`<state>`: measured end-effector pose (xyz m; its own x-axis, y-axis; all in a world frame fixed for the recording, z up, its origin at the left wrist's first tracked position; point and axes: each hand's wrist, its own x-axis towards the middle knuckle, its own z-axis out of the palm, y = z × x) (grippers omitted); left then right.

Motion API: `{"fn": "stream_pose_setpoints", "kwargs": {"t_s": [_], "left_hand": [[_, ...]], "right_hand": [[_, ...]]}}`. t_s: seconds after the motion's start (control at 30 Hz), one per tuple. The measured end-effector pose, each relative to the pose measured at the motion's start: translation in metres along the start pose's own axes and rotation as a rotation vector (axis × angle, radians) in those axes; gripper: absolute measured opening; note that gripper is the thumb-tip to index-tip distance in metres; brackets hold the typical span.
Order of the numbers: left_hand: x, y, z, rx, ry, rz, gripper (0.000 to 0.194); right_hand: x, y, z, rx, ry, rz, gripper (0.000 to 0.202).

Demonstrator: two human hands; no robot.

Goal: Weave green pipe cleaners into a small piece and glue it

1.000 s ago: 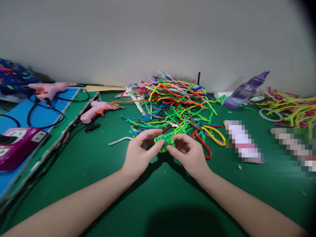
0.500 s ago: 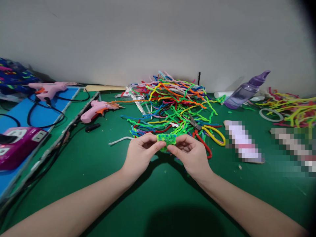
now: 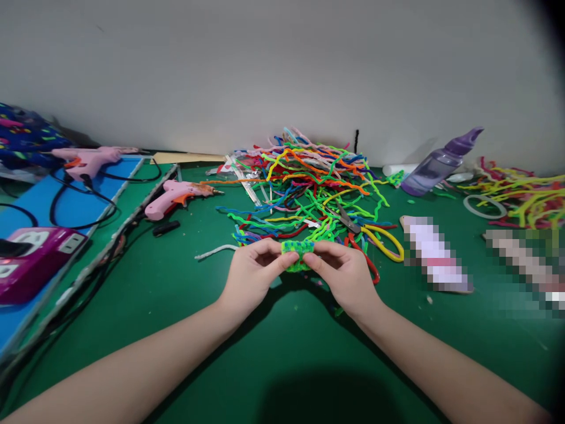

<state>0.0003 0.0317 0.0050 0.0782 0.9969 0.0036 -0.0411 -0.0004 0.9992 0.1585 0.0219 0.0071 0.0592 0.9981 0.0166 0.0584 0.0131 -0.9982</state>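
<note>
Head view, looking down past my wrists: my left hand (image 3: pixel 249 268) and right hand (image 3: pixel 351 274) sit side by side, each pinching one end of a small fuzzy green-and-blue piece (image 3: pixel 298 247) between thumb and fingers. It is up off the table (image 3: pixel 282 335), its ribbed front facing me. Judging by those rows, the strands are already worked into one compact patch, so a good share of the making looks done. Whether its edges or back need more, I cannot tell (my thumbs cover part of the front).

Just beyond my right hand lie scissors (image 3: pixel 352 222) with one yellow and one red handle, not in use. A loose grey strand (image 3: pixel 216 251) ends near my left hand. Straight ahead, a big pile of pipe cleaners (image 3: pixel 309 171) lies loose, so plenty of material looks unworked. Ahead of my left hand and further out, a pink glue gun (image 3: pixel 170 200) rests untouched; well off past my right, a purple bottle (image 3: pixel 435 171) leans near the wall (image 3: pixel 265 70).
</note>
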Motion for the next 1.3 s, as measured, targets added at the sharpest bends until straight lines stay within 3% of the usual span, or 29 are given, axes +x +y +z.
{"fn": "stream_pose_setpoints", "kwargs": {"t_s": [0.17, 0.3, 0.5, 0.63, 0.83, 1.0, 1.3], "left_hand": [[-0.002, -0.001, 0.001, -0.005, -0.052, -0.038, 0.029], [-0.003, 0.0, 0.002, -0.049, -0.029, -0.028, 0.024], [-0.003, 0.002, 0.004, -0.124, -0.129, 0.02, 0.018], [0.0, 0.002, 0.001, -0.05, -0.071, 0.117, 0.013], [-0.001, -0.001, -0.001, 0.085, -0.13, 0.271, 0.016], [-0.004, -0.002, -0.003, 0.197, -0.107, 0.364, 0.018], [-0.002, -0.001, -0.005, 0.285, -0.105, 0.559, 0.022]], "right_hand": [[-0.004, 0.0, 0.003, 0.006, 0.021, -0.015, 0.019], [-0.006, 0.002, 0.005, 0.031, 0.044, 0.007, 0.023], [-0.009, 0.0, 0.006, 0.107, 0.017, -0.035, 0.021], [-0.009, -0.007, 0.002, 0.024, -0.102, -0.119, 0.019], [-0.006, -0.007, -0.003, -0.127, -0.129, -0.311, 0.017], [-0.005, 0.001, -0.005, -0.045, -0.085, -0.315, 0.017], [0.0, 0.003, -0.006, 0.064, -0.172, -0.36, 0.011]]}}
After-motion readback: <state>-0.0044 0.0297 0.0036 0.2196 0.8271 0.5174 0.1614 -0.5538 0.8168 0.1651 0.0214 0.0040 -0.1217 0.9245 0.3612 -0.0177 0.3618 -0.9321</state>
